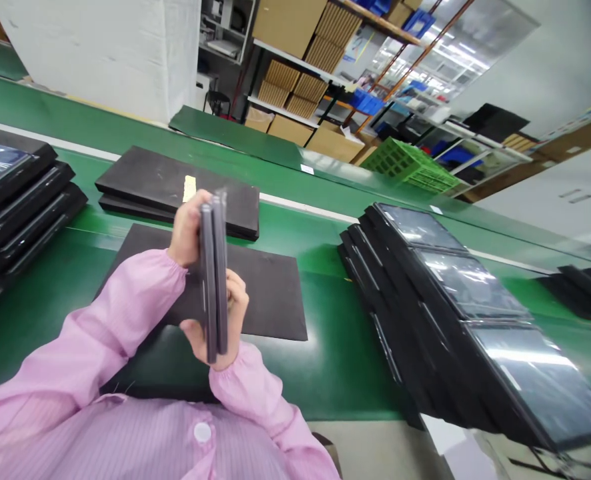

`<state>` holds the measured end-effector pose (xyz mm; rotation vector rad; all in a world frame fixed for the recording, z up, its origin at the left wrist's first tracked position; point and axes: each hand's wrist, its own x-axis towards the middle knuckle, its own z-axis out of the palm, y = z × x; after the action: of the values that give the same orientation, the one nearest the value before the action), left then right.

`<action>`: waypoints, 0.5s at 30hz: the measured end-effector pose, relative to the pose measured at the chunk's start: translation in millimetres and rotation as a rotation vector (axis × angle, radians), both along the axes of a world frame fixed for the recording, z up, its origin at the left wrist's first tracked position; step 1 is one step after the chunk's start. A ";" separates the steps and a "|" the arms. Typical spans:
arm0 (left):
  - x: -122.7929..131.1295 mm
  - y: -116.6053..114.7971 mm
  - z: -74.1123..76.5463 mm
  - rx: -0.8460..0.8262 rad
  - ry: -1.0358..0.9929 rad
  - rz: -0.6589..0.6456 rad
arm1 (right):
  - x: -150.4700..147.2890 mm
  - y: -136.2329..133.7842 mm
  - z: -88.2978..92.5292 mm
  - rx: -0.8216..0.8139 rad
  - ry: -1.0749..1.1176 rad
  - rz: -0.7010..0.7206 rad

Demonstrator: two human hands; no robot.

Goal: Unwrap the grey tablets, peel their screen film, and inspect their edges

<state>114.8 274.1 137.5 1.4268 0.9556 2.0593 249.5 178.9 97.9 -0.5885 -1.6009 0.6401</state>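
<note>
Two thin dark-grey tablet-like devices (214, 280) are held upright, face to face, with their narrow edges turned towards me. My left hand (189, 230) grips them near the top from the left side. Lower down, my right hand (230, 320) wraps round them, its thumb on the left and its fingers on the right. Their faces are hidden from this angle. Beneath my hands lies a flat black foam sheet (270, 290) on the green work surface (325, 360). Just behind it are stacked black foam sheets (150, 175) with a yellow paper tag (189, 188) on top.
To my right, black foam trays (400, 280) form a tall stack, with glass-faced panels (490, 283) on top. Similar stacked trays (30, 193) stand at the left. A white block-like box (90, 53) and shelves with cardboard boxes (290, 30) and a green crate (408, 165) are beyond the bench.
</note>
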 end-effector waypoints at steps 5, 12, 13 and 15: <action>4.7 12.1 4.0 -0.021 0.023 -0.205 | 20.4 -8.3 21.0 -0.131 -0.040 0.261; 10.5 2.4 9.2 -0.015 0.055 -0.245 | 29.8 -10.0 43.9 -0.275 0.086 0.285; 10.7 3.2 9.9 -0.017 0.053 -0.244 | 28.8 -9.1 44.2 -0.284 0.108 0.293; 11.1 6.2 10.2 -0.029 0.045 -0.237 | 27.1 -7.3 44.1 -0.308 0.148 0.307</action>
<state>126.0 280.2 147.7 1.4988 0.7877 1.8414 276.6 171.5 142.0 -0.5078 -1.4746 1.1473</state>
